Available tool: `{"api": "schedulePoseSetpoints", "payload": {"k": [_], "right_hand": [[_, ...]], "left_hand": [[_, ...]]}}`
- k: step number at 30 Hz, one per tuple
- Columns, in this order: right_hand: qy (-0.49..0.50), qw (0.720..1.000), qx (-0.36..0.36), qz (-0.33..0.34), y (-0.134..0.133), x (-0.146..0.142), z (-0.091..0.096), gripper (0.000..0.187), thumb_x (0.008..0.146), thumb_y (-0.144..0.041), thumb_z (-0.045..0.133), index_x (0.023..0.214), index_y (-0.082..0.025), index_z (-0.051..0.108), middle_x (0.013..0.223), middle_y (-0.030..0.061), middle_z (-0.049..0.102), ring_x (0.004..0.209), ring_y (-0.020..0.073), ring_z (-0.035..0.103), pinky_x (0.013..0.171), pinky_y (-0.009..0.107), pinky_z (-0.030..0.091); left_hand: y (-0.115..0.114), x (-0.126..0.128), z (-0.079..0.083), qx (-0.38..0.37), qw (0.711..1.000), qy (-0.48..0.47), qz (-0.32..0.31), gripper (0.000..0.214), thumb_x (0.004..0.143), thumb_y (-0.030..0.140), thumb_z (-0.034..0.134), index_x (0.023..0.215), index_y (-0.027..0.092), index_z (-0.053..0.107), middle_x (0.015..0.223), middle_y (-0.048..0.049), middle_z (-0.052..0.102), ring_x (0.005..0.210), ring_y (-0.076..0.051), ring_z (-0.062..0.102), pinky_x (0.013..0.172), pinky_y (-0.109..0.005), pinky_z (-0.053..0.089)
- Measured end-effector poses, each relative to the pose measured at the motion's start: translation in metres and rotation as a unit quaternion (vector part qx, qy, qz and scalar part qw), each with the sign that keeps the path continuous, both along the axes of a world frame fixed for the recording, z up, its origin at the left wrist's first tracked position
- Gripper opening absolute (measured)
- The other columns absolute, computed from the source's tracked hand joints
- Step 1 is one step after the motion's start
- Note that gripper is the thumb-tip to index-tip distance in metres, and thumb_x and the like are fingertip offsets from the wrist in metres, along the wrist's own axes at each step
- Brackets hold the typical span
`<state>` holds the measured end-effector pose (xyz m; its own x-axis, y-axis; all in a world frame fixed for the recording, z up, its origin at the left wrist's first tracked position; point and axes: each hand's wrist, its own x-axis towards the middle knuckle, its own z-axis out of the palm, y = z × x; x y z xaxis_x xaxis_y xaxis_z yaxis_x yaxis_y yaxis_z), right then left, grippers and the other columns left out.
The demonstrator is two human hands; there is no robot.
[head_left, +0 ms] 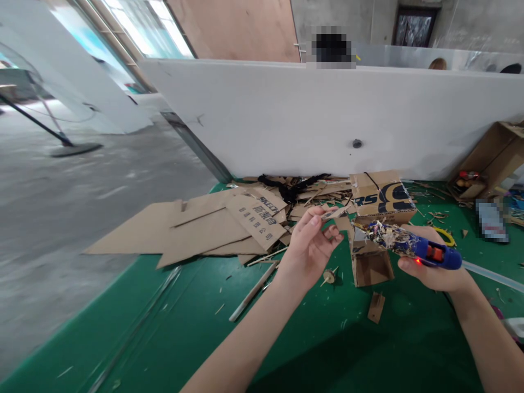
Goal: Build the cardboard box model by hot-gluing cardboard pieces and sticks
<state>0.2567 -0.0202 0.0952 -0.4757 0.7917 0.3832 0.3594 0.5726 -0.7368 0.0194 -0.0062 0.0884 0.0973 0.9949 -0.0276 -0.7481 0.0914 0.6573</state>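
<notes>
My left hand [309,251] pinches a small flat cardboard piece [335,213] between thumb and fingers, above the table. In my right hand [434,275] is a blue hot glue gun [413,245], its nozzle pointing left toward that piece, apart from it. Its front is crusted with glue and scraps, and a red light glows on its side. A clear glue stick [493,275] appears to trail from its rear. Behind the gun stands a cardboard box structure [379,192], partly hidden. Below lie a small cardboard disc with a stick through it [329,276] and a small cardboard piece [376,308].
Flat cardboard sheets [204,229] and a heap of scraps fill the green table's [172,322] left rear. A white partition [286,120] rises behind. At right are an open cardboard box [487,155], a yellow ring [448,236] and a blurred packet [492,221]. People's heads show beyond the partition.
</notes>
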Motion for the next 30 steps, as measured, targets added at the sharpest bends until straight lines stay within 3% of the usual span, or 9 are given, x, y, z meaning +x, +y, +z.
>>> {"api": "schedulePoseSetpoints", "payload": {"k": [30], "right_hand": [[0.013, 1.000, -0.006, -0.006, 0.0004, 0.0024, -0.0004, 0.032, 0.087, -0.034, 0.061, 0.068, -0.022, 0.039, 0.063, -0.0056, 0.038, 0.055, 0.0102, 0.035, 0.053, 0.028, 0.025]], "left_hand": [[0.0006, 0.0010, -0.0032, -0.001, 1.000, 0.003, -0.006, 0.035, 0.063, 0.033, 0.091, 0.083, 0.022, 0.066, 0.075, 0.0058, 0.067, 0.060, -0.008, 0.058, 0.061, -0.022, 0.053]]}}
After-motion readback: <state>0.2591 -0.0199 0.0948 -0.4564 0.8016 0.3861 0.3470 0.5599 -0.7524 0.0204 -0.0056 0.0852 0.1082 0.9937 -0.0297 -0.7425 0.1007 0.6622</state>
